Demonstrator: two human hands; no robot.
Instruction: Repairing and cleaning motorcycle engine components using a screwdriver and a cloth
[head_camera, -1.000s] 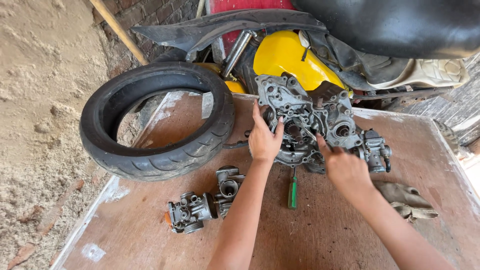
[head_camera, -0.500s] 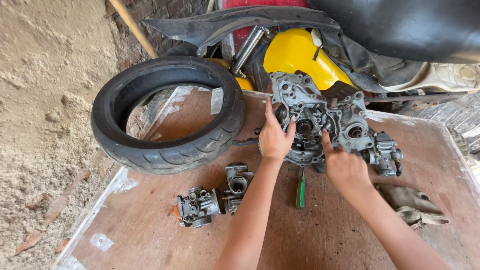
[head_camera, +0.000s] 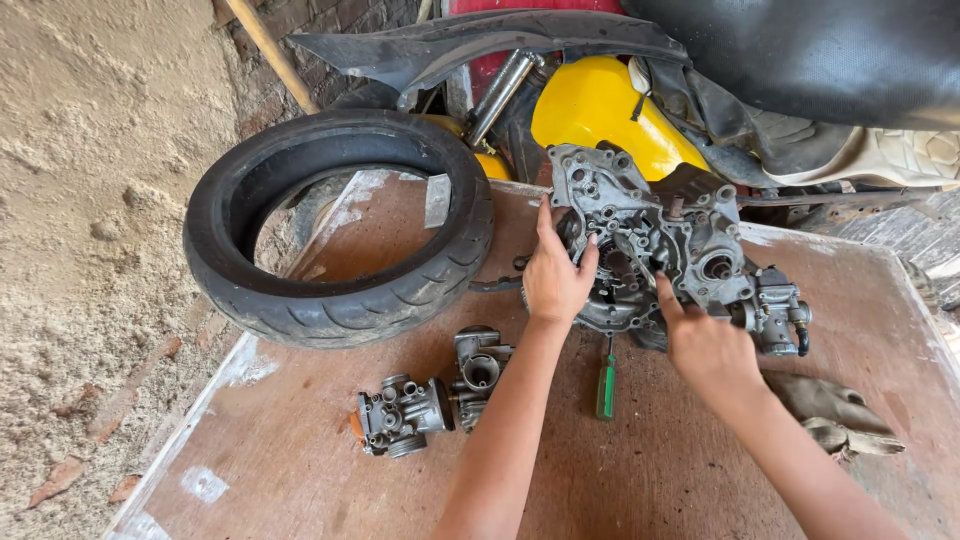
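Centrally, a grey engine case (head_camera: 655, 240) is propped upright on a wooden board (head_camera: 330, 460). The left hand (head_camera: 553, 275) is spread flat against it, the right hand (head_camera: 705, 345) pressed low with one finger extended — nothing gripped. Firm, even bracing is advised, so tipping is avoided.

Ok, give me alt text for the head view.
Both bare hands, left hand and right hand, press on a grey engine crankcase on a wooden board, beside a tyre, two carburettors and a green-handled screwdriver.
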